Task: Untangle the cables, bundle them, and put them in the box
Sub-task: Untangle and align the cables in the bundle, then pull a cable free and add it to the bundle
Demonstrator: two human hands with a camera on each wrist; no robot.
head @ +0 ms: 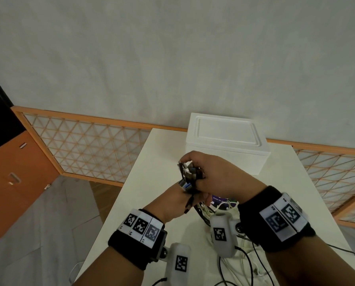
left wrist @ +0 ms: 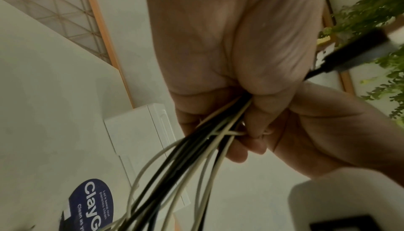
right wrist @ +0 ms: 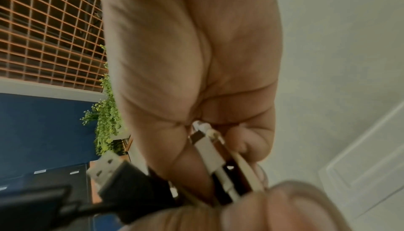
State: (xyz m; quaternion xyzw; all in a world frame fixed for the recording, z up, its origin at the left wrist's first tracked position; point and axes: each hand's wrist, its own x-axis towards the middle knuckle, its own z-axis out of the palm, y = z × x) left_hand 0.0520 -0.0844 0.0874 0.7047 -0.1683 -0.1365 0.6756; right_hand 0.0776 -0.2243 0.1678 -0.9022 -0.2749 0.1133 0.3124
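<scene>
Above the white table (head: 151, 182) both my hands hold one bunch of black and white cables (head: 190, 174). My left hand (head: 176, 200) grips the strands from below; in the left wrist view its fingers (left wrist: 218, 107) curl round the cables (left wrist: 196, 157), and a black USB plug (left wrist: 358, 53) sticks out to the right. My right hand (head: 205, 168) pinches the plug ends from above; white and black plugs (right wrist: 216, 157) lie under its curled fingers (right wrist: 247, 141). The white box (head: 226, 145) stands behind the hands, lid on.
Loose cable lengths (head: 244, 263) hang down and trail over the near table. A dark blue round label (left wrist: 91, 203) lies under the bundle. An orange lattice screen (head: 85, 149) runs behind the table, with floor to the left.
</scene>
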